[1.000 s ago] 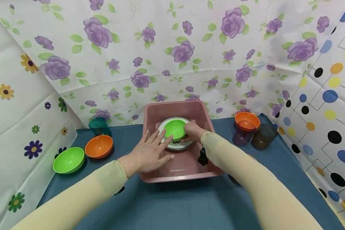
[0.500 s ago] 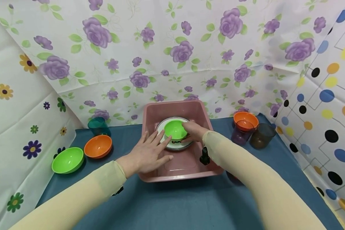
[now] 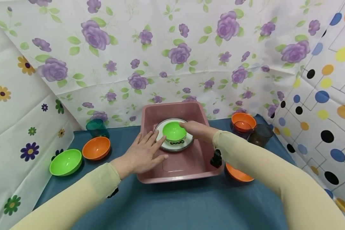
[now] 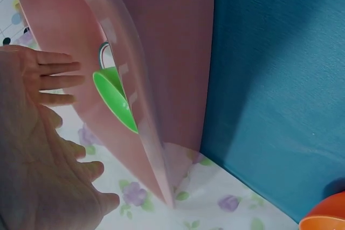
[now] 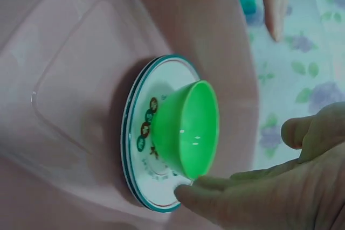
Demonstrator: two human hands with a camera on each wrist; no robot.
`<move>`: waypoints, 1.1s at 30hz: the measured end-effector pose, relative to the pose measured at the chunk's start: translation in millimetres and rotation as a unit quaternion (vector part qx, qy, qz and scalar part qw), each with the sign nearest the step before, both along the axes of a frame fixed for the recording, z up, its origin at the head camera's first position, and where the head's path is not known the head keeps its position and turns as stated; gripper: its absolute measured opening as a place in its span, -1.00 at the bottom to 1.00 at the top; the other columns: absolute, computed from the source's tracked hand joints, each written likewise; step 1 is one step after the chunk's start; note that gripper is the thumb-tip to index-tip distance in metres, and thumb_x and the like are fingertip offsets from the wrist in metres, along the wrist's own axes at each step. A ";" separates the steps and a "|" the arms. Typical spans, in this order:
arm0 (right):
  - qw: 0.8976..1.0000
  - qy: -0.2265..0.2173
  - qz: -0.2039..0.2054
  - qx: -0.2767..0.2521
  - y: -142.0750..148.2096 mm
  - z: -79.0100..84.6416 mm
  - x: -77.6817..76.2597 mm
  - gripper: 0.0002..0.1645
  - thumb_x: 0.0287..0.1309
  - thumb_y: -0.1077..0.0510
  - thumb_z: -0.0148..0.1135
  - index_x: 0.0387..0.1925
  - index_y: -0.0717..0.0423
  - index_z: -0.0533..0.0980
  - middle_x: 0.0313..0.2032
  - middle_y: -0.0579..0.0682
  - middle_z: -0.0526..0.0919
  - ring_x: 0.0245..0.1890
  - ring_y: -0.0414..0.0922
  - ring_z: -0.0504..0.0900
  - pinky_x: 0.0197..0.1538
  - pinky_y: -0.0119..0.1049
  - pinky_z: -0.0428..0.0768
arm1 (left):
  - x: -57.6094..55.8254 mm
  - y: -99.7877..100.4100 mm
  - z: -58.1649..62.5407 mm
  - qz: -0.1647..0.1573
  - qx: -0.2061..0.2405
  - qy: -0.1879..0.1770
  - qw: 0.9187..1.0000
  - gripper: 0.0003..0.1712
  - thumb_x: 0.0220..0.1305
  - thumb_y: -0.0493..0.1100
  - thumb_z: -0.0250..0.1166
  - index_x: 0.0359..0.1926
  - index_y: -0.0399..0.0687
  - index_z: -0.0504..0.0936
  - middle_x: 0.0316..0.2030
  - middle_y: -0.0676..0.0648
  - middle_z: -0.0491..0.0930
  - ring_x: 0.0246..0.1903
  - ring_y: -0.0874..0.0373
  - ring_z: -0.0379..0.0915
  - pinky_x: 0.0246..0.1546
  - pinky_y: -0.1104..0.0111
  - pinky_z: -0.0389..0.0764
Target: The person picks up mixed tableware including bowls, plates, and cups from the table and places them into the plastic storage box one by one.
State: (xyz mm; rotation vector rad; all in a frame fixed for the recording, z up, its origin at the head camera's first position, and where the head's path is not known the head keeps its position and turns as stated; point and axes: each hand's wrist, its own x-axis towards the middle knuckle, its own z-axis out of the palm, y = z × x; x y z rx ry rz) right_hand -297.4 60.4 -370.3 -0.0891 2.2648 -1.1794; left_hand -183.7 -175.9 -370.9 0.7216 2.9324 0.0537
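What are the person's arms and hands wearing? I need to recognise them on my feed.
The left sleeve and right sleeve are long, plain pale cream. A black device shows at the right wrist, a smaller dark piece at the left. Left hand and right hand are gloveless.

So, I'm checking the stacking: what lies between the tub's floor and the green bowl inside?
White plates, apparently two stacked, as the right wrist view shows.
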 end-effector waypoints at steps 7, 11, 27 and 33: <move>0.970 0.170 0.126 0.123 18.7 20.6 28.9 -0.03 0.55 -0.30 -0.15 0.63 0.21 -0.14 0.60 0.20 -0.02 0.58 0.14 -0.07 0.54 0.10 0.03 | 2.6 -8.4 0.1 0.015 0.032 -0.007 0.999 -0.08 0.50 0.44 -0.10 0.65 0.13 -0.03 0.63 -0.14 -0.22 0.59 -0.17 -0.31 0.48 -0.23 -0.31; 0.930 0.272 0.180 0.171 31.2 22.6 48.0 0.00 0.51 -0.33 -0.05 0.63 0.18 -0.09 0.58 0.24 0.02 0.58 0.20 -0.11 0.54 0.15 -0.06 | 6.2 -13.2 1.3 0.019 0.046 -0.001 0.999 -0.08 0.50 0.44 -0.09 0.65 0.11 -0.04 0.63 -0.15 -0.20 0.59 -0.18 -0.30 0.48 -0.25 -0.30; 0.816 0.452 0.245 0.264 73.1 4.2 102.6 0.06 0.34 -0.58 -0.09 0.63 -0.12 0.04 0.62 0.03 -0.08 0.61 0.08 -0.33 0.55 0.17 -0.25 | 18.8 -19.5 2.0 0.013 0.074 0.018 0.997 -0.07 0.49 0.44 -0.05 0.65 0.12 -0.02 0.63 -0.16 -0.19 0.58 -0.20 -0.26 0.47 -0.26 -0.35; 0.816 0.446 0.253 0.265 74.1 2.5 107.3 0.06 0.34 -0.60 -0.16 0.64 -0.12 0.03 0.61 0.04 -0.06 0.61 0.09 -0.30 0.55 0.18 -0.25 | 21.3 -16.9 1.2 0.012 0.070 0.014 0.997 -0.08 0.49 0.43 -0.04 0.65 0.11 -0.02 0.62 -0.16 -0.18 0.58 -0.21 -0.26 0.47 -0.25 -0.35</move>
